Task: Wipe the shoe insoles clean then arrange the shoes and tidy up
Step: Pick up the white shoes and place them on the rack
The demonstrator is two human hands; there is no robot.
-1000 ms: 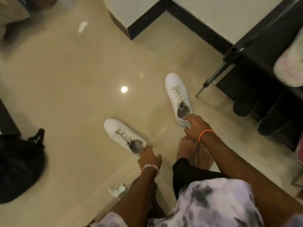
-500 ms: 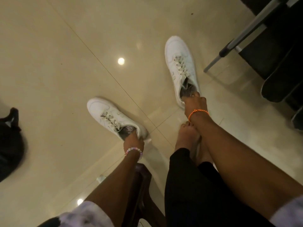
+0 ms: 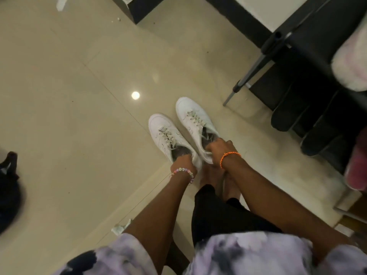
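**Two white shoes side by side on the floor**

The left hand (image 3: 183,162) is gripping the heel of the left white shoe (image 3: 168,136) — fingers curled into its opening. The right hand (image 3: 219,148) is holding the heel of the right white shoe (image 3: 195,120) in the same way. Both shoes are lying just beside each other on the tiled floor (image 3: 79,116), toes pointing away. A crumpled tissue (image 3: 121,228) is lying near the left arm.

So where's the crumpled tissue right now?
In the head view, the crumpled tissue lies on the floor at lower left of centre, just left of the person's left forearm, well short of the shoes.
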